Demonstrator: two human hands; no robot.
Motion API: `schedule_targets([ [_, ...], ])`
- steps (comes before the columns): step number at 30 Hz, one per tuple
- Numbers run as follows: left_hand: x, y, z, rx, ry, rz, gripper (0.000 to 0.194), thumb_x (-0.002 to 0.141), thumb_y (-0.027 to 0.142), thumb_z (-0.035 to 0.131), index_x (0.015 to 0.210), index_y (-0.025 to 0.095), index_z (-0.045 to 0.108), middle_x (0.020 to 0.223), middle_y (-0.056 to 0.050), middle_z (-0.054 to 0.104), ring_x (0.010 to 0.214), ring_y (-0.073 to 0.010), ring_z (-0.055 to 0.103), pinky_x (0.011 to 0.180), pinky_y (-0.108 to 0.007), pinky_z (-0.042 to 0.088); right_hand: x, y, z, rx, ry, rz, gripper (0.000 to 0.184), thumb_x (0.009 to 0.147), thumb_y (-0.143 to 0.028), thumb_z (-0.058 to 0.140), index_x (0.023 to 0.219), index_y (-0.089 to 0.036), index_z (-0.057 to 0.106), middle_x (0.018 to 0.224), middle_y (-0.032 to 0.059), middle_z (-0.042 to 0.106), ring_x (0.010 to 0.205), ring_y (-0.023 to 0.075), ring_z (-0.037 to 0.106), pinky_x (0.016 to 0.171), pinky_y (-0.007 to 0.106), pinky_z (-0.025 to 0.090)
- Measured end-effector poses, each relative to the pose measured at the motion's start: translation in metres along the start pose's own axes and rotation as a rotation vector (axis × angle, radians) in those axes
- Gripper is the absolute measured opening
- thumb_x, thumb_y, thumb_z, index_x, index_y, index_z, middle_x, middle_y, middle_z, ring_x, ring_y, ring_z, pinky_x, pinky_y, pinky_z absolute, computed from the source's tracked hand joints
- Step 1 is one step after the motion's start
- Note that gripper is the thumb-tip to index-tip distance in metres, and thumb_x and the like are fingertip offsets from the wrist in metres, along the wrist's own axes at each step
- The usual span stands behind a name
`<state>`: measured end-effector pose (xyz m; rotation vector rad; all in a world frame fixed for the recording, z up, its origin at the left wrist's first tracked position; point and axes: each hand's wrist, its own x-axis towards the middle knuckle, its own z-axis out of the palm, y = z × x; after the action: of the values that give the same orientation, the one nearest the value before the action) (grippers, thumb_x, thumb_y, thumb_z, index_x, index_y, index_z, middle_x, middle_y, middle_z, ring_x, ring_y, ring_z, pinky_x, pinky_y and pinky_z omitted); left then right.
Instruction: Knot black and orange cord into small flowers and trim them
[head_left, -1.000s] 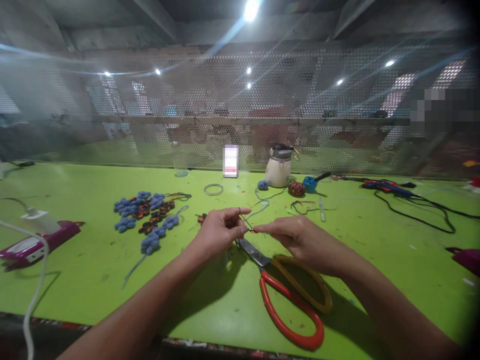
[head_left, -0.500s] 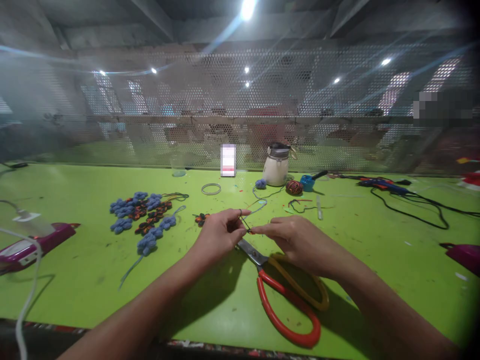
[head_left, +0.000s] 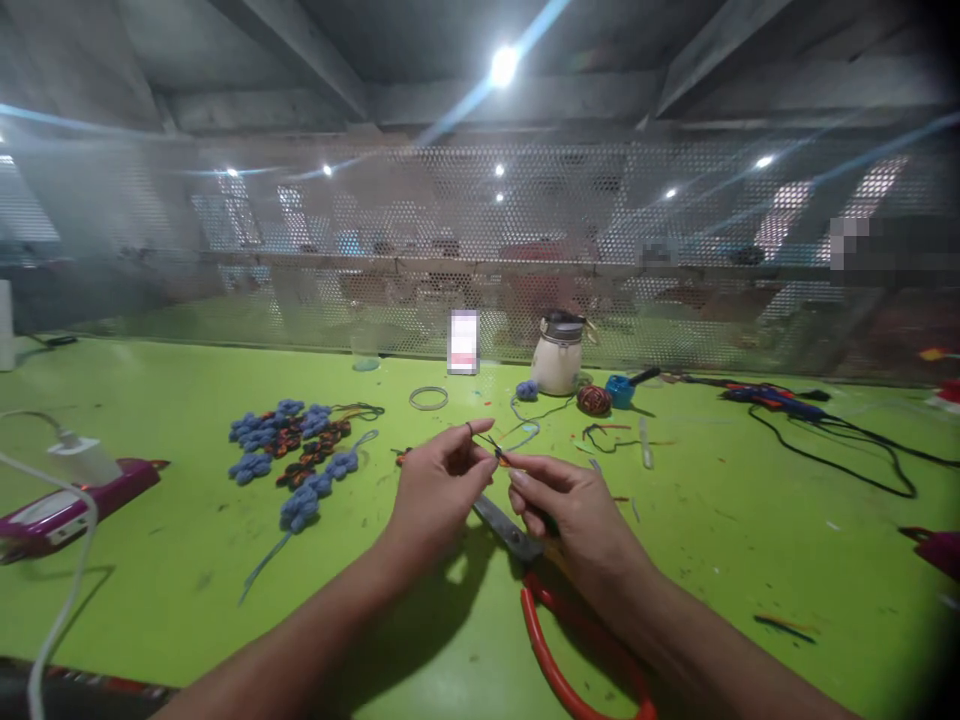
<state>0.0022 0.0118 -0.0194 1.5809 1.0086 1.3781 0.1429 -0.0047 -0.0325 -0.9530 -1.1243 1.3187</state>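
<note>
My left hand (head_left: 442, 485) and my right hand (head_left: 571, 510) meet above the green table (head_left: 187, 530), both pinched on a thin dark cord with an orange end (head_left: 495, 452). The cord loops over my left forefinger. Below the hands lie large scissors with red and yellow handles (head_left: 551, 640), blades pointing up left; my right wrist covers part of them.
Blue and dark knotted cord flowers (head_left: 296, 450) lie to the left. At the back stand a white jar (head_left: 557, 357), a cord ball (head_left: 593, 401), a ring (head_left: 428, 398) and a glue gun with black cable (head_left: 780, 402). A magenta device (head_left: 71, 500) with white cable sits far left.
My hands have lifted slightly and come closer together; my right hand has turned more over the scissors. The camera has tilted, so the table sits lower in view.
</note>
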Motion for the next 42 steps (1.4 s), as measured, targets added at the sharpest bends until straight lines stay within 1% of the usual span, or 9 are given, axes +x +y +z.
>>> schedule_targets([
  [2, 0.004, 0.001, -0.003, -0.221, -0.058, -0.161, 0.043, 0.066, 0.020, 0.068, 0.107, 0.013, 0.061, 0.066, -0.001, 0.057, 0.058, -0.0114, 0.051, 0.057, -0.025, 0.040, 0.000, 0.000, -0.003, -0.080, -0.001, -0.069, 0.030, 0.069, -0.030, 0.066, 0.094, -0.013, 0.068, 0.052, -0.0029, 0.052, 0.038, 0.0053, 0.037, 0.039, 0.020, 0.028],
  [4, 0.008, 0.002, -0.007, -0.330, -0.117, -0.225, 0.043, 0.063, 0.020, 0.071, 0.105, 0.013, 0.063, 0.063, 0.000, 0.057, 0.056, -0.0097, 0.050, 0.055, -0.023, 0.038, 0.001, -0.002, -0.008, -0.247, -0.011, -0.179, 0.026, 0.073, -0.028, 0.062, 0.095, -0.015, 0.068, 0.053, -0.0028, 0.051, 0.040, 0.0065, 0.037, 0.040, 0.021, 0.030],
  [10, 0.011, 0.006, -0.015, -0.270, -0.139, -0.223, 0.042, 0.061, 0.017, 0.072, 0.102, 0.012, 0.065, 0.064, 0.000, 0.058, 0.053, -0.0080, 0.048, 0.053, -0.023, 0.037, 0.004, -0.015, -0.029, -0.983, -0.194, -0.683, 0.036, 0.082, -0.009, 0.043, 0.110, -0.017, 0.063, 0.068, 0.0030, 0.054, 0.061, 0.0133, 0.048, 0.057, 0.026, 0.036],
  [16, 0.010, 0.010, -0.015, -0.148, -0.118, -0.189, 0.038, 0.063, 0.015, 0.069, 0.101, 0.011, 0.065, 0.061, 0.002, 0.057, 0.052, -0.0067, 0.044, 0.051, -0.022, 0.036, 0.004, -0.021, -0.036, -1.314, -0.265, -0.743, 0.049, 0.079, -0.002, 0.038, 0.122, -0.021, 0.053, 0.075, 0.0035, 0.054, 0.058, 0.0127, 0.044, 0.055, 0.025, 0.032],
  [20, 0.011, 0.010, -0.016, -0.127, -0.107, -0.185, 0.037, 0.064, 0.015, 0.069, 0.101, 0.011, 0.066, 0.062, 0.001, 0.057, 0.052, -0.0072, 0.045, 0.049, -0.021, 0.035, 0.004, -0.023, -0.036, -1.289, -0.288, -0.717, 0.050, 0.079, 0.000, 0.040, 0.122, -0.023, 0.053, 0.077, 0.0037, 0.057, 0.061, 0.0130, 0.047, 0.057, 0.024, 0.034],
  [27, 0.012, 0.007, -0.016, -0.101, -0.122, -0.214, 0.032, 0.063, 0.015, 0.069, 0.094, 0.010, 0.068, 0.058, 0.001, 0.058, 0.051, -0.0076, 0.045, 0.051, -0.022, 0.036, 0.002, -0.026, -0.029, -0.920, -0.343, -0.586, 0.040, 0.081, -0.005, 0.042, 0.114, -0.020, 0.059, 0.089, 0.0049, 0.066, 0.073, 0.0127, 0.055, 0.066, 0.024, 0.041],
  [30, 0.012, 0.006, -0.016, -0.110, -0.166, -0.275, 0.029, 0.061, 0.014, 0.070, 0.090, 0.010, 0.070, 0.060, -0.001, 0.062, 0.054, -0.0088, 0.048, 0.055, -0.023, 0.036, 0.000, -0.025, -0.026, -0.818, -0.316, -0.509, 0.034, 0.083, -0.011, 0.043, 0.111, -0.019, 0.062, 0.086, 0.0049, 0.066, 0.067, 0.0121, 0.053, 0.060, 0.024, 0.040],
  [35, 0.010, 0.004, -0.015, -0.178, -0.226, -0.363, 0.018, 0.059, 0.011, 0.071, 0.078, 0.010, 0.071, 0.064, -0.004, 0.066, 0.060, -0.0112, 0.054, 0.059, -0.023, 0.036, 0.003, -0.018, -0.026, -0.680, -0.241, -0.397, 0.032, 0.082, -0.017, 0.047, 0.109, -0.018, 0.064, 0.065, 0.0004, 0.056, 0.053, 0.0092, 0.039, 0.050, 0.022, 0.033],
  [42, 0.009, 0.001, -0.011, -0.225, -0.168, -0.377, 0.027, 0.058, 0.011, 0.071, 0.085, 0.011, 0.069, 0.062, -0.003, 0.065, 0.061, -0.0138, 0.058, 0.060, -0.025, 0.037, 0.010, -0.009, -0.025, -0.379, -0.174, -0.139, 0.038, 0.078, -0.024, 0.055, 0.114, -0.012, 0.060, 0.052, -0.0058, 0.039, 0.043, 0.0053, 0.027, 0.042, 0.020, 0.021],
])
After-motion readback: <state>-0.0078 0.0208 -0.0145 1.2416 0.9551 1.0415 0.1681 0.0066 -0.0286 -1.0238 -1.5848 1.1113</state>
